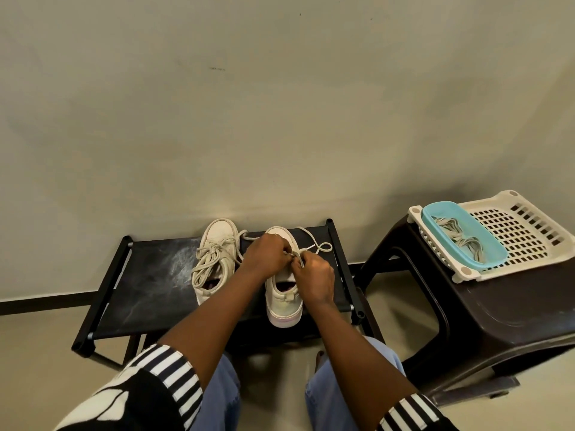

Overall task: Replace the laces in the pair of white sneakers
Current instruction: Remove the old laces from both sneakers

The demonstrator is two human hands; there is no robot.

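Two sneakers point(217, 244) point(281, 301); two hands point(267, 253) point(314, 275) on lace point(308, 234)

No legible text, brand, number or sign anywhere: nothing readable on white sneakers point(281, 301), blue tub point(489, 244), basket point(529, 231), stool point(497, 306).

two white sneakers point(217, 259) upright, laces point(314, 244) loose
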